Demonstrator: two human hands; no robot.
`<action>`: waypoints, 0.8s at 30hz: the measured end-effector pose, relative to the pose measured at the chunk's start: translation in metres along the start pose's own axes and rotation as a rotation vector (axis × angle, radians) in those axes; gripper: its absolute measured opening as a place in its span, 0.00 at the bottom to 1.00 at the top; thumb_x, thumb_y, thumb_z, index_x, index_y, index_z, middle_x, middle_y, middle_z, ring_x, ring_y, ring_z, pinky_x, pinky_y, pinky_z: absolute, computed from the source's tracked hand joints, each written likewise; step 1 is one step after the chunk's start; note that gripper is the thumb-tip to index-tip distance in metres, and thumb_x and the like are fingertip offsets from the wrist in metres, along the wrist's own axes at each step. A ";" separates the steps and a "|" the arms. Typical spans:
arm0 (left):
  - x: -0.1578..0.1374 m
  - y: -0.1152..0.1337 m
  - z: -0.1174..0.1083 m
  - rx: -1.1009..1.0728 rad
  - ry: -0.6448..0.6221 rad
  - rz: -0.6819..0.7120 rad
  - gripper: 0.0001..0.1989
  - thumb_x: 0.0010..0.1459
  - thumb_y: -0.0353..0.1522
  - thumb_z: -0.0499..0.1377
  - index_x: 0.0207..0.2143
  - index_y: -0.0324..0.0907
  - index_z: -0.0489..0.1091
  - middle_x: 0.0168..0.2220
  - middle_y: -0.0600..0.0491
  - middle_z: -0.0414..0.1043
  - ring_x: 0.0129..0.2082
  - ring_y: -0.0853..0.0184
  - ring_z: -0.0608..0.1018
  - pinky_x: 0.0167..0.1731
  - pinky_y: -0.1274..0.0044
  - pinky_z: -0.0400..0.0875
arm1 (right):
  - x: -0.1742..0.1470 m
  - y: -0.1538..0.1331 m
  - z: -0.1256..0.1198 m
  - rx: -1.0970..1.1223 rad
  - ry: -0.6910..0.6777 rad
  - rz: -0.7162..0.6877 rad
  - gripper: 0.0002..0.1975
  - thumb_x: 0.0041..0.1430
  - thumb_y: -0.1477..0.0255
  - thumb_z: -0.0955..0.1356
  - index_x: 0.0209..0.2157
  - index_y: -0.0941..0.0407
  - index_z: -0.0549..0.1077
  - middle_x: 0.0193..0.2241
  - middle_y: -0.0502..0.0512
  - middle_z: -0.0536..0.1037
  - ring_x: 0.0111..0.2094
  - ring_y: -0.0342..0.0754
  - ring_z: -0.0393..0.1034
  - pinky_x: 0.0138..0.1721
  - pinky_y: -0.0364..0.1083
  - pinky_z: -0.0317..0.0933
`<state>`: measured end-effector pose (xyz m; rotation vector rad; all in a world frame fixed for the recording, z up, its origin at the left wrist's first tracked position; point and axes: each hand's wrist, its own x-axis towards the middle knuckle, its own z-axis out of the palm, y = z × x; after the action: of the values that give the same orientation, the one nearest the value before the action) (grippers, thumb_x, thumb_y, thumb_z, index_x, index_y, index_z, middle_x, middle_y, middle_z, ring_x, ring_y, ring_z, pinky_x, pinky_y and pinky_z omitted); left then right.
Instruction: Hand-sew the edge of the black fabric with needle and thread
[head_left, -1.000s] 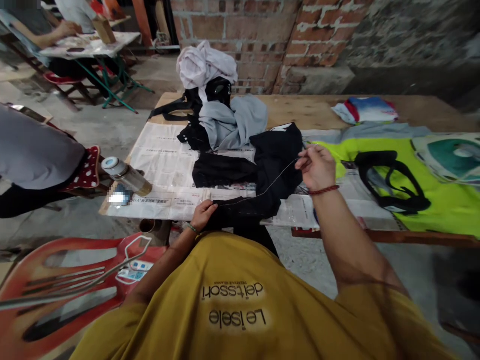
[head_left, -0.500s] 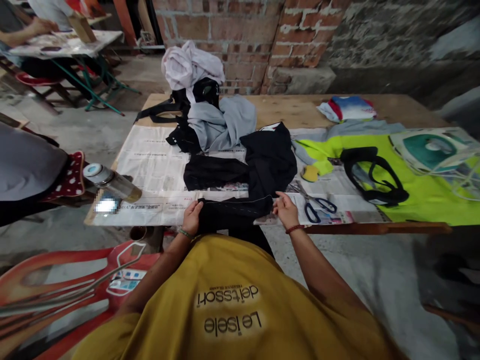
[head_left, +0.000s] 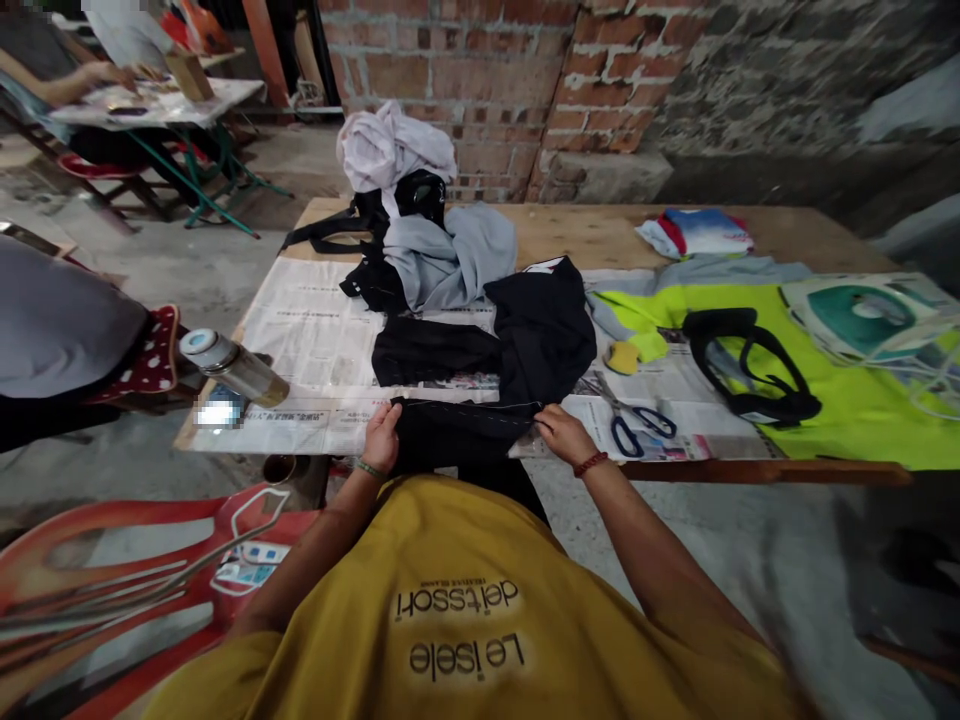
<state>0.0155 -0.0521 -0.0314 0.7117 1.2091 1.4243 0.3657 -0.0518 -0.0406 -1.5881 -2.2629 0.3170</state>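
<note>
Black cloth [head_left: 457, 440] held at the near edge of the desk [head_left: 592, 240]

The black cloth is gripped at its left corner by the left hand [head_left: 382, 437]. At the opposite end, the fingertips of the right hand [head_left: 566, 436] are closed on a white thread [head_left: 487, 405]; whether the cloth is pinched along with it cannot be told. The thread is stretched along the cloth's upper edge, between the two hands, and a row of pale stitches [head_left: 491, 417] can be seen just below it. The cloth is positioned directly in front of the yellow shirt [head_left: 457, 530].

Just beyond it, a black strip [head_left: 435, 350] and a dark garment [head_left: 544, 330] are laid on newspaper [head_left: 300, 300], the garment to the right. Farther back, grey cloth [head_left: 465, 255] is heaped. Near the right hand, scissors [head_left: 625, 422] are laid with their blue loops toward the near side, and a small yellow object [head_left: 622, 357] is seen beyond them. Farther right, a black band [head_left: 780, 403] is laid partly over neon cloth [head_left: 885, 430], on which an iron [head_left: 862, 305] is set. At the desk's left end, a bottle [head_left: 236, 367] is placed.
</note>
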 end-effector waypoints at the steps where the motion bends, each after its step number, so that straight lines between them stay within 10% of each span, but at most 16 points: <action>1: -0.001 0.003 0.000 0.066 -0.028 0.036 0.16 0.46 0.42 0.62 0.23 0.40 0.63 0.21 0.59 0.61 0.23 0.74 0.65 0.27 0.81 0.63 | 0.000 0.005 0.001 -0.036 0.011 0.011 0.10 0.55 0.75 0.61 0.34 0.56 0.73 0.33 0.57 0.72 0.37 0.47 0.67 0.39 0.44 0.63; 8: -0.005 0.009 0.000 0.587 -0.315 0.424 0.07 0.53 0.36 0.59 0.30 0.42 0.71 0.32 0.52 0.71 0.35 0.66 0.72 0.39 0.76 0.66 | -0.006 0.037 0.011 -0.253 0.153 0.149 0.12 0.58 0.75 0.60 0.34 0.59 0.74 0.32 0.60 0.72 0.35 0.48 0.66 0.39 0.44 0.62; 17: -0.012 -0.010 -0.012 0.779 -0.565 0.500 0.05 0.53 0.30 0.56 0.32 0.43 0.72 0.33 0.51 0.72 0.38 0.65 0.75 0.43 0.73 0.69 | -0.012 0.048 0.017 -0.218 0.169 0.141 0.13 0.57 0.75 0.60 0.37 0.58 0.74 0.33 0.59 0.73 0.35 0.48 0.67 0.39 0.45 0.63; 24: 0.004 0.034 0.004 0.790 -0.462 0.810 0.13 0.52 0.22 0.51 0.32 0.43 0.73 0.35 0.50 0.72 0.39 0.66 0.74 0.42 0.74 0.69 | 0.009 0.036 -0.008 -0.188 0.375 0.162 0.14 0.59 0.73 0.58 0.37 0.58 0.74 0.33 0.60 0.73 0.38 0.50 0.67 0.42 0.47 0.63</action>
<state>0.0064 -0.0434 0.0007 2.1345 1.1311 1.2287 0.3969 -0.0311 -0.0459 -1.7568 -1.9282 -0.1504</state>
